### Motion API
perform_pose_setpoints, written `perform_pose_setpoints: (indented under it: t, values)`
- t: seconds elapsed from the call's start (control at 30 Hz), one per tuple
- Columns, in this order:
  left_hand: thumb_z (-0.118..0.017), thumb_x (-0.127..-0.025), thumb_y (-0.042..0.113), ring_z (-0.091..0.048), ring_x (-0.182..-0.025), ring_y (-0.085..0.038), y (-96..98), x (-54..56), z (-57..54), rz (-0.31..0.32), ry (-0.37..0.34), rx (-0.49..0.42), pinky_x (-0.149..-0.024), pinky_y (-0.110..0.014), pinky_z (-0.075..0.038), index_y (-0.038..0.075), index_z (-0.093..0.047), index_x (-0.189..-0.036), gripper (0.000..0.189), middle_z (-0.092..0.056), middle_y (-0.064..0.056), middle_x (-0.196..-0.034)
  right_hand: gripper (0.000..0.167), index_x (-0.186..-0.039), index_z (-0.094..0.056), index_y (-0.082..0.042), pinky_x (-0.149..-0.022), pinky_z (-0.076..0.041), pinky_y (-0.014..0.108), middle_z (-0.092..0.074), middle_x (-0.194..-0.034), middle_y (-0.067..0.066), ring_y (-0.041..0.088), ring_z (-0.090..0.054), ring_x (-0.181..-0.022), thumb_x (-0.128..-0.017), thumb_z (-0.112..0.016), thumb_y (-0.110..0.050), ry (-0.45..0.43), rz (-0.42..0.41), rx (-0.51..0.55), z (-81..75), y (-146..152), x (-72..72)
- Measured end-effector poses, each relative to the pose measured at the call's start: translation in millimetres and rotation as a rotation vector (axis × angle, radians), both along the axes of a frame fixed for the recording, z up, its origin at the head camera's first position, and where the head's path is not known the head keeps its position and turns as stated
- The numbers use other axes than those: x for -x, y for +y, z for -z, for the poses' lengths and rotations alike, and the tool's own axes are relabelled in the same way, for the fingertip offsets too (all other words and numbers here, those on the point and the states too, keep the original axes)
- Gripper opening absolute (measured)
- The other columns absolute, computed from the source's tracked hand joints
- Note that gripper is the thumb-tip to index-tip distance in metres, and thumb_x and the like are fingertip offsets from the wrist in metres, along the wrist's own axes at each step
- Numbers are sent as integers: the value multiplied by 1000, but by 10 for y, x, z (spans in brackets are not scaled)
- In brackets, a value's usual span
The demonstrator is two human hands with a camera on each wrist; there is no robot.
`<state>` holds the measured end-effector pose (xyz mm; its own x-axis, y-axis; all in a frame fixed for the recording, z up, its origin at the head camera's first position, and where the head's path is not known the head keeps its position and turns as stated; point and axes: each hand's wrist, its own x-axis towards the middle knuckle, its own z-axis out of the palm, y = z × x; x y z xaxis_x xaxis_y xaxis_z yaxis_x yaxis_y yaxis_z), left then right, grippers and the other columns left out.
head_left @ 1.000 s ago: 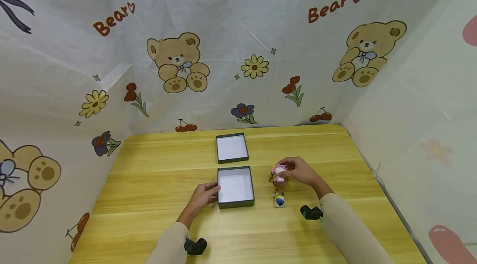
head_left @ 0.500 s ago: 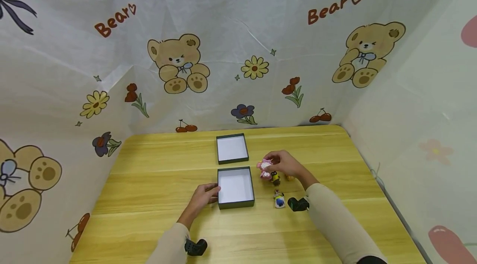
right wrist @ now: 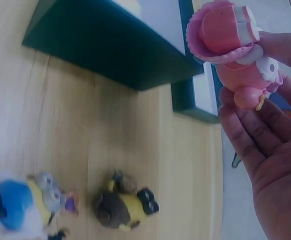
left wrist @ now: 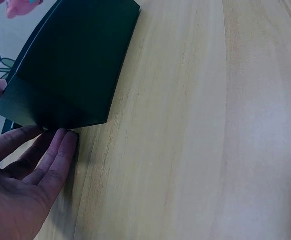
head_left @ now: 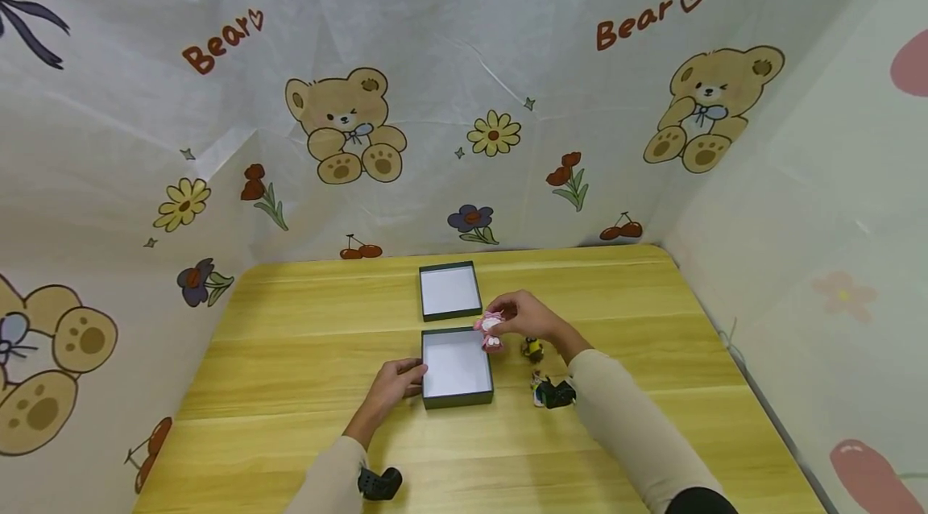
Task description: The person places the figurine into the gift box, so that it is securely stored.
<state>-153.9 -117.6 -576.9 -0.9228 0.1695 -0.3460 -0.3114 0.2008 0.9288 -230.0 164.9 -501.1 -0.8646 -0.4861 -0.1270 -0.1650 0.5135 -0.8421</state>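
My left hand [head_left: 397,382] holds the left side of an open dark green box [head_left: 458,399] with a white inside. In the left wrist view its thumb lies at the rim and its fingers [left wrist: 60,155] touch the outer wall. Above the box's right rim, my right hand [head_left: 525,314] pinches a pink figurine [head_left: 492,341] with a frilly skirt. The right wrist view shows the figurine [right wrist: 235,75] tilted, thumb on one side. On the table right of the box lie a yellow-and-brown minion figurine [right wrist: 128,207] and a blue-and-yellow minion figurine [right wrist: 18,200].
A shallower green tray, perhaps the box's lid [head_left: 451,315], lies open side up just behind the box. The wooden table [head_left: 304,321] meets a bear-print cloth [head_left: 420,208] at the back. A black wrist camera [head_left: 557,393] partly covers the blue minion.
My right hand has lifted the pink figurine and carried it left to the box's rim, uncovering the yellow-and-brown minion. My left hand has stayed at the box.
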Motion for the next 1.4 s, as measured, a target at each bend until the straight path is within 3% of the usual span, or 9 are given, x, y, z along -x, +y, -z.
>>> perform_pose_setpoints:
  t: [0.23,0.33,0.37,0.47,0.6,0.8,0.9,1.4]
  values:
    - [-56,-97,13,-64,-100,-32,8,-104,-264,20,7,-24,-87,-43,-54,-21,-47,-126,46,-59,-32,-118,30,-105,-69,-3,-76,-52,29,-64,-95,3,18,-56,-85,-79,-79,-15,-8,-21,-10,6,-205,-9]
    - [-56,-97,13,-64,-101,-32,15,-120,-302,18,8,-32,-87,-42,-55,-21,-47,-127,46,-58,-32,-119,28,-104,-70,-5,-77,-52,28,-65,-95,1,16,-56,-85,-80,-79,-16,-1,-35,-23,22,-280,1]
    - [-55,-97,11,-64,-102,-33,24,-135,-363,18,7,-30,-87,-43,-54,-22,-47,-126,45,-57,-34,-120,28,-104,-70,-5,-77,-52,28,-65,-95,1,16,-56,-85,-80,-79,-16,5,-43,-28,27,-302,7]
    - [-55,-98,12,-64,-102,-33,28,-133,-379,18,2,-21,-88,-43,-54,-22,-47,-126,45,-56,-34,-121,28,-104,-71,-6,-78,-52,27,-65,-97,1,15,-56,-86,-79,-80,-16,9,-59,-35,41,-372,8]
    - [-55,-98,12,-63,-103,-34,19,-100,-321,20,-3,-19,-88,-43,-54,-22,-46,-127,46,-55,-35,-122,29,-104,-70,-4,-79,-52,29,-66,-98,2,16,-57,-87,-79,-80,-14,18,-84,-28,54,-446,4]
    - [-56,-98,14,-64,-102,-32,3,-11,-50,6,-14,-30,-86,-42,-55,-21,-45,-128,48,-57,-33,-120,27,-104,-71,-5,-79,-53,27,-66,-97,0,14,-58,-87,-79,-79,-13,2,-94,-44,107,-537,9]
    - [-57,-98,17,-64,-102,-31,-3,11,31,1,-11,-24,-85,-41,-55,-20,-46,-129,50,-59,-31,-119,27,-104,-71,-5,-78,-53,27,-66,-97,0,16,-58,-86,-79,-79,-12,-4,-110,-47,129,-583,6]
    - [-59,-96,22,-63,-104,-32,-11,19,43,-3,-5,-5,-86,-39,-55,-18,-47,-129,53,-57,-30,-123,30,-103,-72,-3,-74,-53,25,-68,-93,-1,10,-59,-82,-76,-81,-12,-22,-126,-83,197,-748,-39]
